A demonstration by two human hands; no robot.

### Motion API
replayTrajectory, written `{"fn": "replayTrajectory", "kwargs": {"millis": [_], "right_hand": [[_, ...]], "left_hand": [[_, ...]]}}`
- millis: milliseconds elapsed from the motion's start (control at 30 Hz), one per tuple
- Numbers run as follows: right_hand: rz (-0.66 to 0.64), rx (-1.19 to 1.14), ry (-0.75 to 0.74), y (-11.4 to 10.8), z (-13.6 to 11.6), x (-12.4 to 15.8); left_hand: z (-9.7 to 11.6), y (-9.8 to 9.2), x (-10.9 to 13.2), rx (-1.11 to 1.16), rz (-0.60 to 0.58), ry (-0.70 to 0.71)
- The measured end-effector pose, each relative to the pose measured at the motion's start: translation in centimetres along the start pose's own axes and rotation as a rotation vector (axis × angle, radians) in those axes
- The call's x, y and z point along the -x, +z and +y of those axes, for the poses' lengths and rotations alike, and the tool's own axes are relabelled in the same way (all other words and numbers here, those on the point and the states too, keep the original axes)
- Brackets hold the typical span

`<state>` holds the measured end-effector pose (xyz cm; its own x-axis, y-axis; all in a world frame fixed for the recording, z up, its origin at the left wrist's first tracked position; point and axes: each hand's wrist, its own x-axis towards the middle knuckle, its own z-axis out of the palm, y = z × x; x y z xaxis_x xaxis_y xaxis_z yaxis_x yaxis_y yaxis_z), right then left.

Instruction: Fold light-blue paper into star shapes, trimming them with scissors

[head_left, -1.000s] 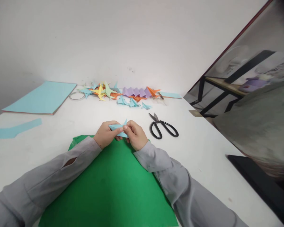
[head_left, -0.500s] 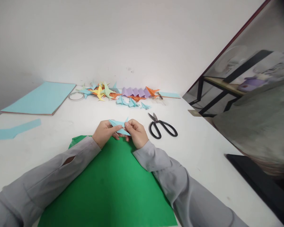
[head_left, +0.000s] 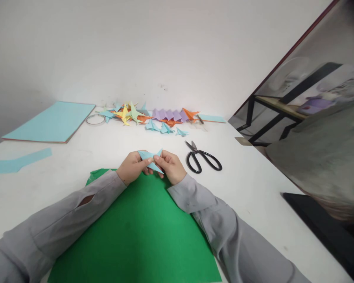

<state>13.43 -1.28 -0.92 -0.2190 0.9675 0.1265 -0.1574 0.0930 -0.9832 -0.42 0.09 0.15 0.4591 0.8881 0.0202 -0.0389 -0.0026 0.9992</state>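
Since 1 s ago our folded blue paper piece (head_left: 150, 158) tilts more, tips now splayed. L hand (head_left: 131, 168) + R hand (head_left: 170, 166) both pinch it, close together, above green sheet (head_left: 135, 232). Paper looks light, thin, creases easily; we'd grip at folded edges, not tips. Scissors (head_left: 203, 158) just right.

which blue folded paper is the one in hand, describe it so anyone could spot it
On the white table, find the big green sheet at the near edge. At its far edge the left hand and right hand pinch a small pointed light blue folded paper between them. The other blue folded shapes lie near the wall; this one alone is held.
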Motion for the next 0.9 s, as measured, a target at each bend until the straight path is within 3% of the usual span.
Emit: {"fn": "replayTrajectory", "kwargs": {"millis": [333, 567, 767, 900], "right_hand": [[0.088, -0.033, 0.045, 0.33, -0.39, 0.25], [0.068, 0.045, 0.013, 0.21, -0.41, 0.52], [-0.063, 0.218, -0.021, 0.1, -0.7, 0.81], [-0.078, 0.198, -0.02, 0.1, -0.72, 0.77]], "left_hand": [[0.12, 0.26, 0.23, 0.094, 0.13, -0.051], [0.06, 0.11, 0.1, 0.078, 0.07, -0.054], [0.34, 0.07, 0.19, 0.027, 0.017, -0.037], [0.38, 0.04, 0.21, 0.014, -0.013, -0.039]]}}
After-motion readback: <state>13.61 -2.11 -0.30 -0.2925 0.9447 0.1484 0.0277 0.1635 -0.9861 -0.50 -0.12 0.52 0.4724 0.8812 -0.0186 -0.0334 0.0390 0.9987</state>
